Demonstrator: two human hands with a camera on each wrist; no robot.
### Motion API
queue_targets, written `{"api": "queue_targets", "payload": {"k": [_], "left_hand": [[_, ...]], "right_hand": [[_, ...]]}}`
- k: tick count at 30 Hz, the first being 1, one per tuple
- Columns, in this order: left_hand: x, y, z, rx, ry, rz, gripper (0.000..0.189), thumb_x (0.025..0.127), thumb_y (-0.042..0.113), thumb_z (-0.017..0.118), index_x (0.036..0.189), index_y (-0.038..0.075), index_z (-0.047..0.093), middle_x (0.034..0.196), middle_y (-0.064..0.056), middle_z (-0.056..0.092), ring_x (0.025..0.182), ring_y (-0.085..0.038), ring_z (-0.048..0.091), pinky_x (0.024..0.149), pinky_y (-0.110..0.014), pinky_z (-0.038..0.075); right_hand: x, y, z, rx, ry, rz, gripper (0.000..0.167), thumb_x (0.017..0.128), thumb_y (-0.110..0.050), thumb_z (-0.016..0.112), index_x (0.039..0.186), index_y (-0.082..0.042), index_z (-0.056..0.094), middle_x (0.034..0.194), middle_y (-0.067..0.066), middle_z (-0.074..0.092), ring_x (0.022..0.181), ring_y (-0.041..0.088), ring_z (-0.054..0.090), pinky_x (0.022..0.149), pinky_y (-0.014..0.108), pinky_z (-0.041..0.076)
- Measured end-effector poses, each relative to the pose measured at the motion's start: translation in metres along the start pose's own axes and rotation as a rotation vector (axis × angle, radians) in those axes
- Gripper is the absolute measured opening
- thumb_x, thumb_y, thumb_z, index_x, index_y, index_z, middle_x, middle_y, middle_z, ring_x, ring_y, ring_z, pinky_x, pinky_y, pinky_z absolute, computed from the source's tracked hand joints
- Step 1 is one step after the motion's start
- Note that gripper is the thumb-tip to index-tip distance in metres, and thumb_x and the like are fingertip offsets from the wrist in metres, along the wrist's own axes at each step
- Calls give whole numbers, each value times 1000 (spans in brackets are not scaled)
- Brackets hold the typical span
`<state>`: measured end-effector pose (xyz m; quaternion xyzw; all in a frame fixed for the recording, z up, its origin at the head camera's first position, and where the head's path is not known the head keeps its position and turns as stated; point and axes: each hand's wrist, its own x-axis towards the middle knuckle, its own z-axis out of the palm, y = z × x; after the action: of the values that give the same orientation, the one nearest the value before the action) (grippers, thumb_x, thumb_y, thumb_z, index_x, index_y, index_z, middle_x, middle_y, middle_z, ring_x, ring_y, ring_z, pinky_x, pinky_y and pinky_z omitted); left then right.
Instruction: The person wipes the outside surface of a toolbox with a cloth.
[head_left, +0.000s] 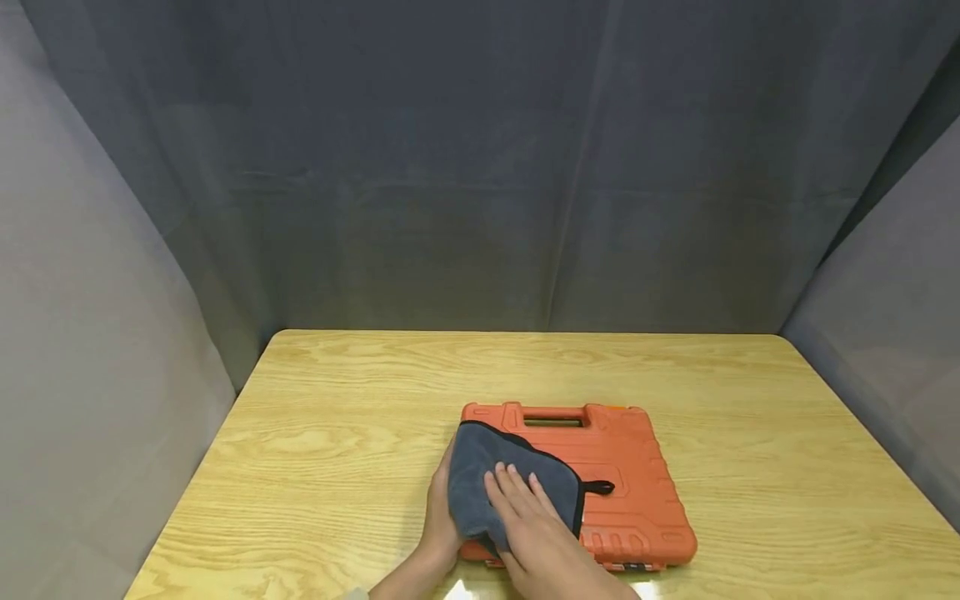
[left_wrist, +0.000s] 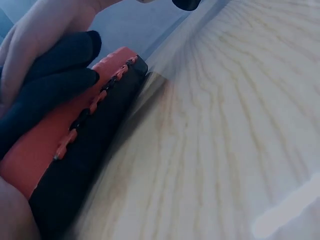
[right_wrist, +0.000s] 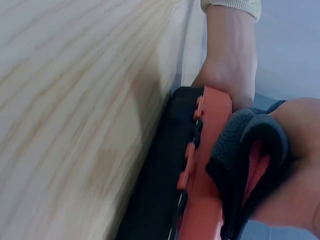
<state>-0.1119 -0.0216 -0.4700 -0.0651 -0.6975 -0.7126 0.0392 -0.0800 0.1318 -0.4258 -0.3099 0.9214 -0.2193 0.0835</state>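
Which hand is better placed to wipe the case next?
Probably the right hand: it rests on the cloth over the case, while the left hand is at the case's left side.

At the head view's lower centre, the cloth (head_left: 476, 467) hides part of your left hand (head_left: 441, 510) and the case (head_left: 630, 475), and the bottom edge crops your right forearm (head_left: 596, 582).

Near the counter's (head_left: 337, 450) front edge I see a soft, matt, plush-looking towel (head_left: 474, 471), edged in smoother black fabric, over a moulded case (head_left: 630, 492) of orange plastic with a duller black plastic base (right_wrist: 155, 185). The counter's surface shows wood grain, smooth enough to throw glossy reflections along that front edge. Beyond the back edge hangs a matt, faintly creased cloth curtain (head_left: 412, 208).
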Motion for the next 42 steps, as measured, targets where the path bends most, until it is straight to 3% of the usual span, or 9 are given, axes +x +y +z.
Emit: {"api": "queue_targets", "payload": {"k": [3,6,10,14,26,33,39,42], "left_hand": [[5,-10,3,14,27,-83,58,109,23,44,154,-7,24,156,-23,32,144,-36,27,115,-45,27],[8,-21,4,70,70,-131,59,110,28,41,154,-7,24,158,-25,27,145,-40,22,115,-55,23],[8,-19,5,152,91,-161,55,110,25,39,155,-5,25,157,-24,28,144,-40,23,114,-57,24],[9,-19,4,159,93,-190,55,110,24,38,156,-2,24,158,-22,28,144,-39,24,114,-56,25],[8,-18,-1,33,57,-193,63,108,22,46,156,-5,16,160,-24,20,146,-39,20,114,-54,24],[6,-18,1,45,20,-205,63,109,25,42,157,-4,13,159,-25,21,142,-40,29,111,-54,30],[8,-17,1,27,29,-192,63,109,23,42,157,-4,12,160,-24,19,145,-39,23,114,-54,24],[8,-16,1,29,34,-187,63,109,22,43,157,-5,13,160,-24,19,145,-39,21,114,-54,22]], "right_hand": [[-5,6,-4,-3,-8,37,74,90,-8,73,152,6,34,158,26,26,146,39,22,114,61,19],[-10,12,-8,-6,-11,77,72,91,-12,73,151,5,36,158,25,26,146,39,22,115,61,18],[-19,21,-13,9,9,140,70,92,-12,72,150,5,38,157,25,27,146,39,21,116,61,16],[-31,35,-19,17,46,226,70,91,-11,73,150,5,39,157,25,28,146,40,21,116,62,14],[-63,65,-31,-54,135,383,72,88,-9,75,149,7,40,155,29,29,143,45,25,112,67,16],[-80,81,-35,-17,115,477,69,91,-10,72,147,11,38,152,36,27,141,53,20,108,72,16],[-88,84,-46,150,204,510,57,104,-16,53,151,9,33,153,35,27,141,55,16,109,73,9],[-87,71,-49,216,300,496,54,108,-20,44,154,4,30,153,34,29,140,55,20,109,71,16]]}}
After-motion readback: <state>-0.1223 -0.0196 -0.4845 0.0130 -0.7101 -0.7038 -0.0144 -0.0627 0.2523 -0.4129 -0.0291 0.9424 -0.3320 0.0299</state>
